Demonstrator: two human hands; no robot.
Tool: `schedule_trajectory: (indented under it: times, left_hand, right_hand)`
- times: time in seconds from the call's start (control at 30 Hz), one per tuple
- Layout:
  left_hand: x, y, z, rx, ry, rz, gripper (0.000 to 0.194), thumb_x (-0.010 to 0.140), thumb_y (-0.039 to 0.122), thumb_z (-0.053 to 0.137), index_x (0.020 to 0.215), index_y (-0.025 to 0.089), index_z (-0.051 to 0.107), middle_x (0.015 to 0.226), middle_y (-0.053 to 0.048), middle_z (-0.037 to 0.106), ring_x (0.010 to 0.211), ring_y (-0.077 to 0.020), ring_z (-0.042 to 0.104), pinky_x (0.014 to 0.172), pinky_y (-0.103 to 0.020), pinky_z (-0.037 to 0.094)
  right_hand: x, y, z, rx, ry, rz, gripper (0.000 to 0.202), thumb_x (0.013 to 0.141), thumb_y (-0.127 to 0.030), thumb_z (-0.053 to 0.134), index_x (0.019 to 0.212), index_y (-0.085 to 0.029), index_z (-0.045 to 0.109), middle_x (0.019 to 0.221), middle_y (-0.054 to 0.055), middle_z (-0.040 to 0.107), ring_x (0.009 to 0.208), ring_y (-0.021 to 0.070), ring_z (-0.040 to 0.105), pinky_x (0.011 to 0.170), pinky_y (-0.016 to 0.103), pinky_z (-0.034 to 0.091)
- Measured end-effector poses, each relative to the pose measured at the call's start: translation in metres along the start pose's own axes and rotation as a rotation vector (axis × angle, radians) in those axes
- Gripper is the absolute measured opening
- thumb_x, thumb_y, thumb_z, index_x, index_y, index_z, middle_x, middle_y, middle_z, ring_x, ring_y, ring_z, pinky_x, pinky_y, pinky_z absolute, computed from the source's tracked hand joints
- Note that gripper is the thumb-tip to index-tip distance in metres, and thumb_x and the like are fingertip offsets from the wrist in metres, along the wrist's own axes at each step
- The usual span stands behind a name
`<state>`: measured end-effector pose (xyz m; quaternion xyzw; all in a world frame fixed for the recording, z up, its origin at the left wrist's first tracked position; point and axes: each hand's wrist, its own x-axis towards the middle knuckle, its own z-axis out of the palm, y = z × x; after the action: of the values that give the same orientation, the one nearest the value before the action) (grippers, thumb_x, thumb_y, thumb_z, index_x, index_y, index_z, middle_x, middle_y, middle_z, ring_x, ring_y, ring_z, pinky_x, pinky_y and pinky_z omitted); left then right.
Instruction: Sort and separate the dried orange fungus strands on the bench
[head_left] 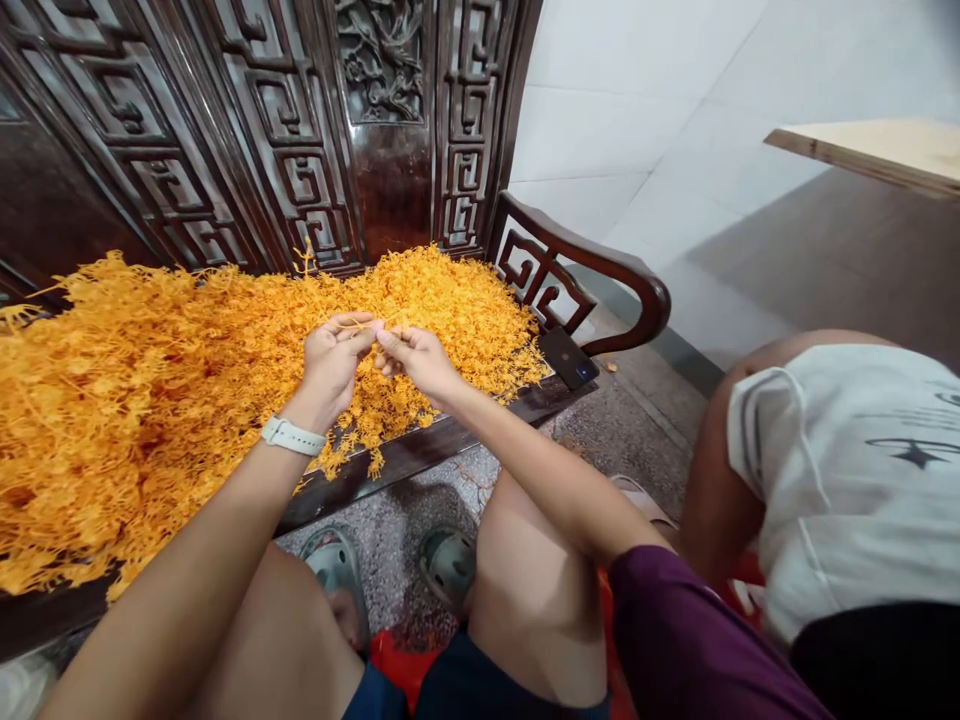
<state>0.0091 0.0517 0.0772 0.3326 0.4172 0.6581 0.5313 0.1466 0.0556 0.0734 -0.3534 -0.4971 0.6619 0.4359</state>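
Orange pieces (187, 370) partly hide the bench (409, 455), while left hand (330, 362) and right hand (424, 362) pinch one thin strand (348, 327), half hidden.

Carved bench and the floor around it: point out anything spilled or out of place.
Some orange strands hang over the front edge of the bench, and a small orange bit lies on the floor, apart from the heap. The phone at the bench's corner seems out of place.

One left hand (334, 360) and one right hand (426, 362) are brought together at the grip. Around it, one heap of orange sprigs (225, 350), too many to be counted, is borne by one carved bench (394, 190); one smartphone (568, 355) is seen rightward, two clogs (450, 568) below.
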Motion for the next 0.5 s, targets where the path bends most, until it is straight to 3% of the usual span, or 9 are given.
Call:
schedule_trajectory:
  times: [0.1, 0.17, 0.2, 0.3, 0.33, 0.37, 0.4, 0.43, 0.5]
  left_hand:
    - [0.004, -0.001, 0.000, -0.030, 0.069, -0.002, 0.034, 0.054, 0.010, 0.086, 0.079, 0.016, 0.063, 0.075, -0.002, 0.067, 0.072, -0.0130, 0.067, 0.068, -0.023, 0.052]
    - [0.011, 0.002, -0.004, -0.063, 0.129, -0.006, 0.032, 0.054, 0.004, 0.079, 0.074, 0.018, 0.057, 0.075, -0.001, 0.068, 0.072, -0.0134, 0.067, 0.064, -0.022, 0.051]
    - [0.017, 0.005, -0.007, -0.084, 0.180, 0.000, 0.032, 0.055, 0.001, 0.075, 0.072, 0.018, 0.054, 0.076, -0.001, 0.068, 0.072, -0.0128, 0.067, 0.063, -0.021, 0.050]
    - [0.035, 0.015, -0.022, -0.111, 0.318, 0.033, 0.031, 0.061, -0.004, 0.066, 0.071, 0.019, 0.049, 0.076, 0.001, 0.070, 0.070, -0.0101, 0.066, 0.061, -0.019, 0.047]
    - [0.040, 0.018, -0.028, -0.101, 0.329, 0.045, 0.030, 0.064, -0.004, 0.068, 0.073, 0.019, 0.051, 0.077, 0.001, 0.071, 0.069, -0.0096, 0.066, 0.061, -0.019, 0.047]
    - [0.044, 0.022, -0.034, -0.092, 0.320, 0.055, 0.029, 0.069, -0.003, 0.071, 0.076, 0.019, 0.053, 0.078, 0.002, 0.072, 0.070, -0.0093, 0.066, 0.062, -0.020, 0.048]
    - [0.046, 0.025, -0.038, -0.087, 0.295, 0.065, 0.029, 0.072, 0.000, 0.076, 0.079, 0.020, 0.055, 0.079, 0.002, 0.072, 0.071, -0.0091, 0.066, 0.064, -0.021, 0.048]
    - [0.047, 0.027, -0.042, -0.087, 0.276, 0.081, 0.030, 0.073, 0.003, 0.080, 0.081, 0.020, 0.057, 0.077, 0.004, 0.072, 0.072, -0.0088, 0.065, 0.065, -0.021, 0.049]
    - [0.044, 0.029, -0.045, -0.084, 0.248, 0.114, 0.032, 0.072, 0.007, 0.087, 0.082, 0.020, 0.059, 0.073, 0.005, 0.069, 0.071, -0.0085, 0.064, 0.066, -0.022, 0.049]
  right_hand:
    - [-0.006, -0.001, 0.001, -0.082, -0.098, -0.030, 0.036, 0.091, -0.050, 0.077, 0.077, -0.020, 0.062, 0.067, 0.000, 0.068, 0.058, 0.0096, 0.058, 0.062, 0.026, 0.049]
    - [-0.019, -0.005, 0.010, -0.122, -0.328, -0.025, 0.038, 0.086, -0.053, 0.081, 0.077, -0.021, 0.064, 0.066, -0.002, 0.068, 0.058, 0.0108, 0.061, 0.061, 0.026, 0.051]
    - [-0.027, -0.007, 0.016, -0.148, -0.563, 0.023, 0.037, 0.084, -0.053, 0.083, 0.077, -0.021, 0.065, 0.066, -0.002, 0.069, 0.060, 0.0116, 0.063, 0.062, 0.026, 0.053]
    - [-0.053, -0.015, 0.036, -0.215, -1.524, 0.340, 0.028, 0.084, -0.045, 0.085, 0.082, -0.020, 0.071, 0.076, 0.001, 0.074, 0.072, 0.0157, 0.073, 0.070, 0.029, 0.059]
    - [-0.058, -0.018, 0.039, -0.215, -1.697, 0.420, 0.025, 0.085, -0.041, 0.085, 0.086, -0.020, 0.072, 0.080, 0.002, 0.076, 0.078, 0.0170, 0.074, 0.073, 0.030, 0.060]
    - [-0.061, -0.022, 0.039, -0.194, -1.724, 0.446, 0.023, 0.085, -0.039, 0.085, 0.090, -0.020, 0.073, 0.085, 0.003, 0.077, 0.082, 0.0180, 0.075, 0.076, 0.031, 0.061]
    - [-0.060, -0.026, 0.036, -0.142, -1.607, 0.413, 0.024, 0.085, -0.038, 0.085, 0.095, -0.020, 0.072, 0.089, 0.004, 0.077, 0.085, 0.0184, 0.075, 0.078, 0.031, 0.061]
    - [-0.056, -0.030, 0.029, -0.062, -1.374, 0.339, 0.027, 0.085, -0.039, 0.084, 0.099, -0.020, 0.071, 0.091, 0.005, 0.077, 0.086, 0.0182, 0.074, 0.079, 0.031, 0.061]
    - [-0.041, -0.034, 0.010, 0.153, -0.775, 0.157, 0.032, 0.087, -0.047, 0.080, 0.103, -0.022, 0.066, 0.095, 0.005, 0.077, 0.085, 0.0171, 0.071, 0.080, 0.031, 0.059]
